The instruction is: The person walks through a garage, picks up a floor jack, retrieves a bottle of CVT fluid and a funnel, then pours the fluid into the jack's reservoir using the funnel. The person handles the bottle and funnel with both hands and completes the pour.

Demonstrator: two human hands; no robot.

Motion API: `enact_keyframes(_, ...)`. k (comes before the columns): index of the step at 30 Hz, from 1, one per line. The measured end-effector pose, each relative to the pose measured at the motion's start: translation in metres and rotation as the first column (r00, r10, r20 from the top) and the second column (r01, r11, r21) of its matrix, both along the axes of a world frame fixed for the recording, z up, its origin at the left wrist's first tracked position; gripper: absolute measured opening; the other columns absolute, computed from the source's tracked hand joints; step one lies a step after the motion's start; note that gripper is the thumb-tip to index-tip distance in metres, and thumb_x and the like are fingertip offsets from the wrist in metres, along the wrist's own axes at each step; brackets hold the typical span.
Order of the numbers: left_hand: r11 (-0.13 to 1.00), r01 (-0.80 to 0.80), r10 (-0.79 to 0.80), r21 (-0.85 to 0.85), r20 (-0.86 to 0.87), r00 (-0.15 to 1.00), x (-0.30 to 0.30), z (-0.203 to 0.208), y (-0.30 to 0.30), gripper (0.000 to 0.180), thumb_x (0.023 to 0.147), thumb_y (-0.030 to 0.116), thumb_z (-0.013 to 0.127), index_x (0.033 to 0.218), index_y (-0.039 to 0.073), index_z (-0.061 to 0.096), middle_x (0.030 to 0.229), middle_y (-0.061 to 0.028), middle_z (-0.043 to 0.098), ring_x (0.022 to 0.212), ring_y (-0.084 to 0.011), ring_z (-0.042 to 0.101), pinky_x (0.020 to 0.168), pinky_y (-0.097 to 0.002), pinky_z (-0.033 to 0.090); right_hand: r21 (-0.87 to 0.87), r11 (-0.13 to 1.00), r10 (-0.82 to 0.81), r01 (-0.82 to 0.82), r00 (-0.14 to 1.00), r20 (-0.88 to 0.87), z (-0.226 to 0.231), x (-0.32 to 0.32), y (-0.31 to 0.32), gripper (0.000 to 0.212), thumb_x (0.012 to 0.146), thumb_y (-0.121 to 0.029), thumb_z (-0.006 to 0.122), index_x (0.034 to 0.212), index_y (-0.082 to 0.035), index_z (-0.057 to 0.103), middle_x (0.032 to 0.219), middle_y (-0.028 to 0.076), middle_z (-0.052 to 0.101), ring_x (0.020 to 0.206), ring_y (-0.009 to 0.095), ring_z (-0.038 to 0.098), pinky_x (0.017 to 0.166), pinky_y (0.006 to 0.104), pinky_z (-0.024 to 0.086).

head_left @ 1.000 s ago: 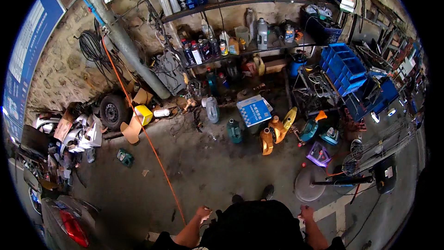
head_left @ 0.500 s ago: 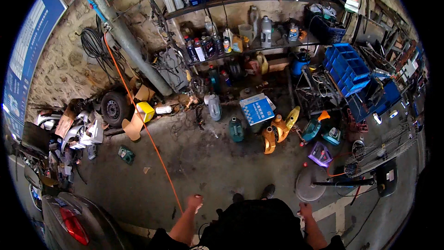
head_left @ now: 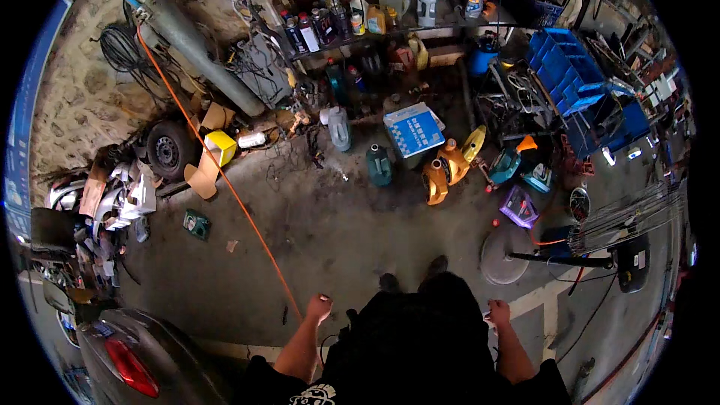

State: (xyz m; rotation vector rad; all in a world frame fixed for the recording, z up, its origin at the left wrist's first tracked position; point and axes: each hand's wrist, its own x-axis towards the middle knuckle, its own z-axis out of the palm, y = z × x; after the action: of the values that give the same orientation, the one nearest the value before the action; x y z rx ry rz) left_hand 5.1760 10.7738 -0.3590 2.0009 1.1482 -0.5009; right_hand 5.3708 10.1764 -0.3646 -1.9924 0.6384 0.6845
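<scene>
My left hand (head_left: 320, 308) hangs low at my left side with its fingers curled in. An orange hose (head_left: 247, 215) runs down from the wall and passes behind that forearm. At my right side, my right hand (head_left: 497, 313) is also curled closed. Whether either hand holds something small is hidden. Closest to the right hand is a round grey base (head_left: 501, 256) with a dark pole lying on the floor. My dark shoes (head_left: 435, 265) stand between the two hands.
Ahead on the floor are a blue and white box (head_left: 414, 130), gold jugs (head_left: 435, 181), a teal jug (head_left: 379, 165) and a purple container (head_left: 518, 207). A wheel (head_left: 168, 150) leans by the wall. A dark vehicle (head_left: 142, 345) with a red lamp is at near left. Bottles line a shelf (head_left: 409, 28).
The view has tipped downward, so the shelves and floor items sit higher in the picture and more of my body shows. Both hands stay low at my sides, still curled.
</scene>
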Motion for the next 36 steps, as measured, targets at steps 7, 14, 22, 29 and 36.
enact_keyframes(7,0.978,0.207,-0.196,0.024,-0.225,0.954,0.07,0.011,0.079,0.031,0.085,0.028,0.071,0.103,0.002,0.07,0.097,-0.0188,0.074,0.091,-0.0345,0.072,0.079,-0.0423,0.056,-0.196,0.963,0.223,-0.187,0.957,0.183,-0.006,-0.048,0.036,0.034,0.093,-0.03,0.067,0.091,0.004,0.071,0.078,0.015,0.071,0.069,0.024,0.068,0.066,0.0421,0.054)
enact_keyframes(14,0.997,0.031,-0.036,0.068,0.074,0.997,0.197,0.026,0.155,0.03,0.086,0.027,0.069,0.102,0.002,0.069,0.093,-0.0166,0.074,0.089,-0.0342,0.072,0.079,-0.041,0.055,-0.257,0.693,0.65,-0.674,0.738,-0.18,-0.136,-0.038,0.019,0.033,0.092,-0.038,0.067,0.099,-0.006,0.071,0.096,0.02,0.071,0.09,0.036,0.068,0.083,0.0507,0.054)
enact_keyframes(22,0.988,0.013,-0.037,0.155,0.156,0.987,0.385,0.122,0.258,0.031,0.085,0.024,0.071,0.106,0.003,0.068,0.09,-0.0119,0.072,0.085,-0.0269,0.071,0.079,-0.0383,0.055,0.369,0.915,-0.19,0.163,0.981,0.038,-0.012,0.285,0.219,0.03,0.092,-0.027,0.066,0.106,0.0,0.064,0.084,0.006,0.056,0.064,0.018,0.057,0.057,0.0337,0.048)
enact_keyframes(29,0.922,0.133,-0.26,0.363,0.326,0.909,0.586,0.135,0.364,0.032,0.085,0.024,0.074,0.107,0.003,0.062,0.085,-0.0093,0.07,0.081,-0.0239,0.069,0.073,-0.0369,0.053,0.294,0.929,-0.274,0.224,0.951,0.142,0.095,0.394,0.328,0.032,0.095,-0.03,0.061,0.108,-0.001,0.065,0.089,0.007,0.061,0.067,0.016,0.058,0.061,0.0317,0.05)
enact_keyframes(36,0.896,0.188,-0.388,0.403,0.503,0.772,0.806,0.108,0.485,0.038,0.083,0.03,0.077,0.103,0.0,0.063,0.08,-0.012,0.069,0.066,-0.026,0.068,0.06,-0.0388,0.053,0.086,0.66,-0.731,0.746,0.665,-0.152,-0.034,0.174,0.291,0.021,0.092,-0.029,0.062,0.103,-0.011,0.06,0.081,0.006,0.056,0.061,0.022,0.053,0.049,0.034,0.043)
